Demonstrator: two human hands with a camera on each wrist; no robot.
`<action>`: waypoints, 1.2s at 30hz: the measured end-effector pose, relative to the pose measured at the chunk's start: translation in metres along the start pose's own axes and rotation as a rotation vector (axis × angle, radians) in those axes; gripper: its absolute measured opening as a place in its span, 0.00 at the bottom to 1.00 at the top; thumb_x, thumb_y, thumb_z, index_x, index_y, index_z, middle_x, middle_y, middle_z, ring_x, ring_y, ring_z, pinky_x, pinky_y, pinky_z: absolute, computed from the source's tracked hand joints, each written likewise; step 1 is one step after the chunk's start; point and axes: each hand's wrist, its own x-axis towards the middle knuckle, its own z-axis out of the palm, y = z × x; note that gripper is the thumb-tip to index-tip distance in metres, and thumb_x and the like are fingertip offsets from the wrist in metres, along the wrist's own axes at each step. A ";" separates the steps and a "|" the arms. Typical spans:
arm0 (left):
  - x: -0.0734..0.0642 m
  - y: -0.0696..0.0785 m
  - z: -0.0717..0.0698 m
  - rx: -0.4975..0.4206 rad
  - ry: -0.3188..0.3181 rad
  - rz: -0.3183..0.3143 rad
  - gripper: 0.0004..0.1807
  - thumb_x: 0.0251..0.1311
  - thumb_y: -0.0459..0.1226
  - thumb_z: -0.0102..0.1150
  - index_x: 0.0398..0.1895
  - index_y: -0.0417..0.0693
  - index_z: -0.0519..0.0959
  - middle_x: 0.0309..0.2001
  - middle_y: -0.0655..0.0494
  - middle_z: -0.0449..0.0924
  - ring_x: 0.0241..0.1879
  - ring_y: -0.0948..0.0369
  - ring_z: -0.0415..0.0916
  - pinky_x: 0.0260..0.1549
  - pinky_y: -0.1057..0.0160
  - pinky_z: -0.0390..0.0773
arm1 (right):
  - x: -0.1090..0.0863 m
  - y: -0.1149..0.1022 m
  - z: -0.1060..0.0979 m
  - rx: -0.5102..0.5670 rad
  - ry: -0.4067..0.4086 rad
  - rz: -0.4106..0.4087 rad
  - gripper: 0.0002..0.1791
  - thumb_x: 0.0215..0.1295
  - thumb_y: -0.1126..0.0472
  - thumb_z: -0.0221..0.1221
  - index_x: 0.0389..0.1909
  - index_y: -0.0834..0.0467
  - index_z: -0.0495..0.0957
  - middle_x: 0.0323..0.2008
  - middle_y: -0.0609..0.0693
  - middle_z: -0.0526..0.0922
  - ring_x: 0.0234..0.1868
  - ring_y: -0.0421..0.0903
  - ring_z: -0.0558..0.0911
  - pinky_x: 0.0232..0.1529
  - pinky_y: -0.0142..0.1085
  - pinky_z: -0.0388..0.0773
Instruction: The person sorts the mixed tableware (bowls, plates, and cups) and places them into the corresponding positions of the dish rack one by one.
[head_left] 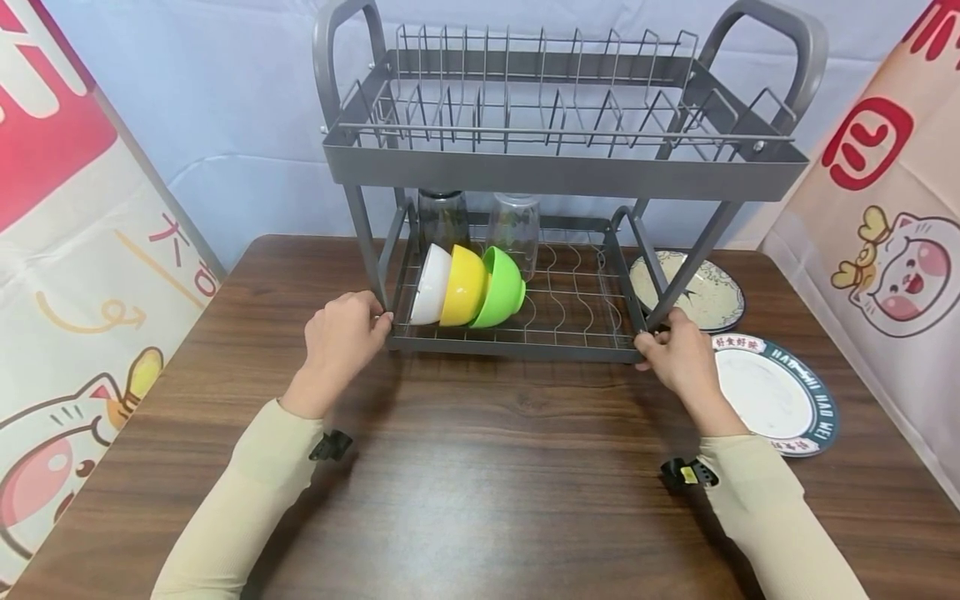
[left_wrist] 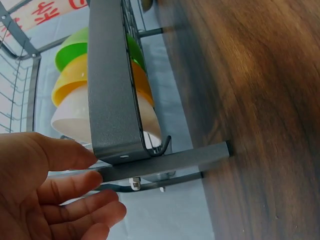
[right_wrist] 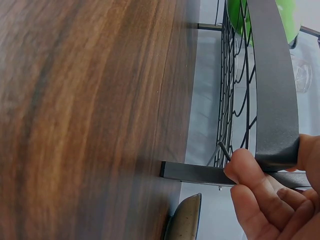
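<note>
A grey two-tier dish rack (head_left: 566, 175) stands on the wooden table. At its lower left front corner, my left hand (head_left: 337, 346) pinches the frame between thumb and index finger, with the other fingers loosely bent in the left wrist view. My right hand (head_left: 684, 357) grips the lower right front corner, its fingers curled round the frame beside the leg (right_wrist: 195, 173). White (head_left: 431, 287), yellow (head_left: 462, 287) and green (head_left: 504, 292) bowls lean on their sides in a row at the left of the lower tier. Behind them stand a dark glass (head_left: 442, 221) and a clear glass (head_left: 516, 229).
To the rack's right, a patterned plate (head_left: 712, 296) lies partly behind its leg. Nearer, a white plate with a green lettered rim (head_left: 821, 408) sits by my right forearm. The wooden table (head_left: 510, 500) extends in front, with a pale cloth (head_left: 225, 108) behind.
</note>
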 end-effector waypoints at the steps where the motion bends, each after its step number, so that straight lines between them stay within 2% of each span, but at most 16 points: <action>1: 0.001 0.000 0.000 0.004 -0.012 -0.013 0.09 0.55 0.41 0.61 0.25 0.44 0.79 0.21 0.51 0.76 0.16 0.52 0.72 0.12 0.53 0.69 | 0.000 0.000 0.000 0.001 0.000 0.000 0.14 0.59 0.64 0.51 0.41 0.69 0.68 0.20 0.55 0.83 0.20 0.50 0.83 0.31 0.46 0.69; 8: 0.003 0.000 -0.002 0.000 -0.094 -0.079 0.13 0.58 0.43 0.58 0.20 0.46 0.79 0.13 0.56 0.72 0.12 0.56 0.65 0.08 0.58 0.63 | -0.001 0.000 0.000 0.001 0.001 0.004 0.14 0.58 0.64 0.51 0.42 0.70 0.68 0.21 0.55 0.83 0.20 0.50 0.83 0.32 0.46 0.69; 12: 0.005 0.000 -0.002 0.010 -0.131 -0.124 0.20 0.58 0.46 0.56 0.11 0.48 0.75 0.09 0.57 0.65 0.12 0.56 0.63 0.08 0.59 0.62 | -0.001 0.001 0.000 0.002 -0.001 0.003 0.14 0.58 0.64 0.51 0.42 0.70 0.68 0.22 0.56 0.83 0.20 0.50 0.83 0.33 0.47 0.70; 15: 0.007 0.001 -0.001 0.029 -0.155 -0.168 0.23 0.57 0.48 0.57 0.08 0.48 0.71 0.09 0.55 0.64 0.12 0.55 0.63 0.08 0.58 0.63 | -0.001 0.001 0.000 0.002 -0.003 0.004 0.14 0.59 0.64 0.51 0.42 0.70 0.68 0.22 0.56 0.83 0.20 0.50 0.83 0.32 0.47 0.70; 19: 0.010 0.002 0.001 0.029 -0.175 -0.204 0.18 0.55 0.47 0.59 0.17 0.44 0.73 0.13 0.52 0.69 0.16 0.52 0.69 0.11 0.55 0.67 | 0.000 0.001 0.000 -0.001 -0.003 0.005 0.14 0.59 0.63 0.51 0.42 0.70 0.68 0.21 0.56 0.83 0.21 0.50 0.83 0.29 0.45 0.69; 24: 0.012 0.002 0.006 -0.013 -0.214 -0.207 0.13 0.54 0.43 0.57 0.31 0.40 0.75 0.21 0.48 0.76 0.21 0.49 0.74 0.16 0.53 0.71 | 0.001 0.001 0.001 -0.003 -0.001 0.007 0.14 0.59 0.63 0.52 0.42 0.69 0.68 0.21 0.55 0.83 0.21 0.50 0.83 0.29 0.44 0.69; 31: 0.013 0.002 0.013 -0.059 -0.231 -0.214 0.10 0.55 0.38 0.55 0.30 0.39 0.73 0.20 0.48 0.74 0.19 0.52 0.72 0.14 0.56 0.69 | 0.001 0.001 0.001 0.001 -0.008 0.009 0.14 0.59 0.64 0.51 0.42 0.70 0.67 0.22 0.56 0.83 0.21 0.50 0.83 0.30 0.45 0.69; 36: 0.013 0.002 0.016 -0.126 -0.235 -0.241 0.11 0.55 0.37 0.54 0.35 0.37 0.72 0.21 0.47 0.76 0.19 0.52 0.73 0.15 0.57 0.70 | 0.001 0.002 0.000 -0.001 -0.006 0.007 0.14 0.59 0.63 0.51 0.42 0.70 0.67 0.22 0.56 0.83 0.22 0.51 0.83 0.32 0.48 0.70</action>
